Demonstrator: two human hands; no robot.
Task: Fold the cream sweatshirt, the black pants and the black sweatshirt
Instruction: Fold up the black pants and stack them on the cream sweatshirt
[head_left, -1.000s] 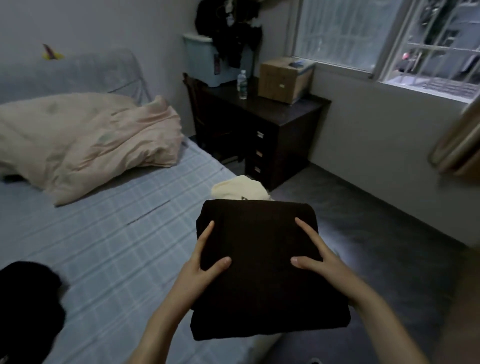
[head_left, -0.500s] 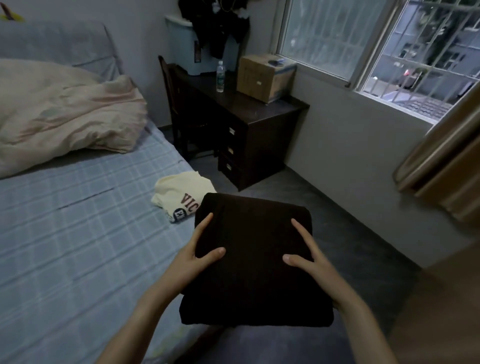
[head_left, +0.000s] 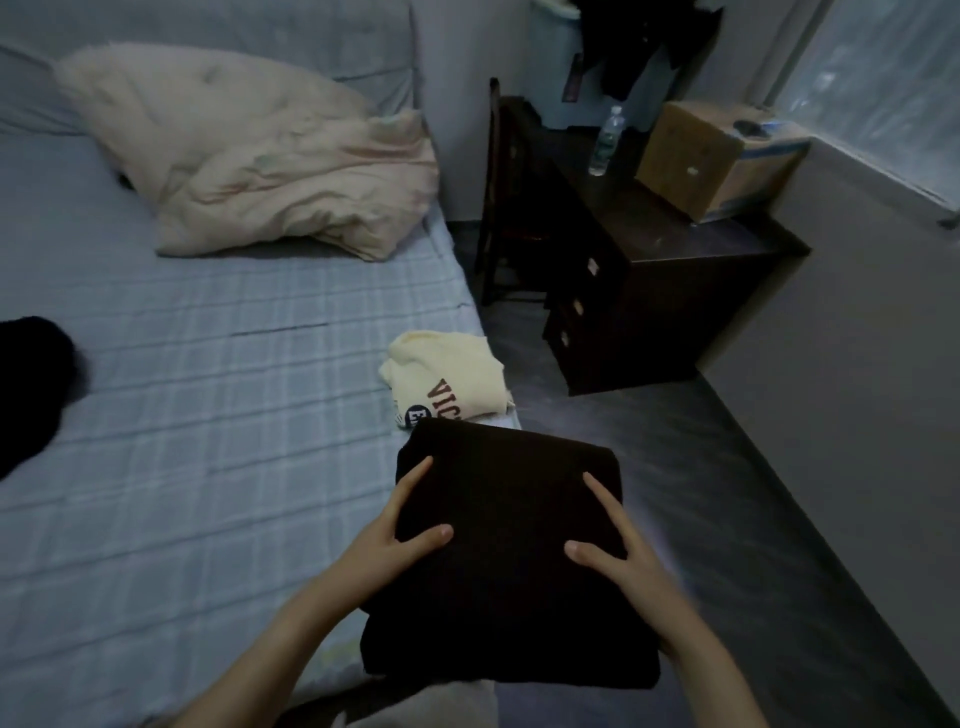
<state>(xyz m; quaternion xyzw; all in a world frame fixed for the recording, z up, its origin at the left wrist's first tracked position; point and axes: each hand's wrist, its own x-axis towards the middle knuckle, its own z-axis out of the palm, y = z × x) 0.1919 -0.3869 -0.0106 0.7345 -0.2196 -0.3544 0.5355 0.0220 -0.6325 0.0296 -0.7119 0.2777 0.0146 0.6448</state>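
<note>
The folded black garment is clamped between the left hand and right hand (thumbs on top). If released unevenly, its folds could be undone.

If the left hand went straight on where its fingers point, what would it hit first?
Probably the folded cream sweatshirt on the bed edge, just beyond the black garment the left hand holds; depth is unclear.

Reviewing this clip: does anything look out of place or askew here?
Nothing is damaged or spilled. The cream sweatshirt sits askew, right at the edge of the bed, and its fold is rumpled. A black heap at the frame's left looks unfolded.
</note>
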